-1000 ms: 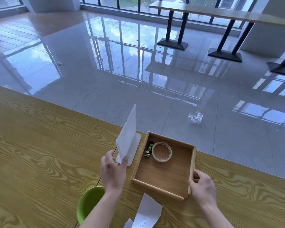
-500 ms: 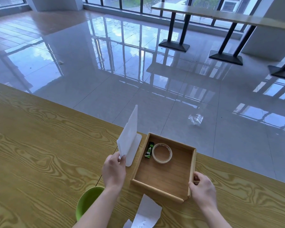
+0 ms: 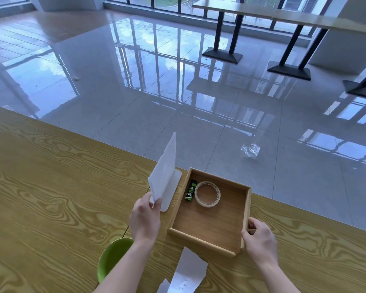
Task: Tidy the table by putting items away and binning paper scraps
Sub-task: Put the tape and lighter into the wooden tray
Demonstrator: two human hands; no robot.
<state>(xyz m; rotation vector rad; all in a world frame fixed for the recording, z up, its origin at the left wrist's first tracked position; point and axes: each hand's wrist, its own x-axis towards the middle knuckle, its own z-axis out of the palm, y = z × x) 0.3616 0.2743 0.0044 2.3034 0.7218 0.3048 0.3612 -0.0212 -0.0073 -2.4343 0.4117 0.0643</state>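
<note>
So, the left hand (image 3: 145, 216) has its fingers pinched on the near bottom corner of a white L-shaped plastic stand (image 3: 165, 176), thumb on one face of the upright panel and the fingers on the other. The stand's flat foot lies on the yellow wood-grain tabletop (image 3: 51, 208), right beside the shallow square wooden tray (image 3: 209, 225), at about the tray's 10 o'clock. Can't tell if foot and tray wall actually touch.

The right hand (image 3: 260, 240) is at the tray's 4 o'clock, with its fingers curled around the right-hand wall near the front corner, gripping it.

Inside the tray, everything's packed up toward 11 o'clock: a small green-and-black rectangular packet (image 3: 191, 190) lies along the left wall, and a beige roll of tape (image 3: 206, 204) lies flat just beside it.

On the tabletop at the tray's 6 o'clock is a torn white paper scrap (image 3: 189, 273), with a smaller white paper bit (image 3: 163, 287) next to it at the frame's bottom edge. A round lime-green bowl (image 3: 112, 256) sits at the tray's 8 o'clock, partly hidden by the left forearm.

Off the table, at 1 o'clock, a crumpled clear plastic wrapper (image 3: 250, 150) lies on the glossy grey tile floor (image 3: 156, 102).
</note>
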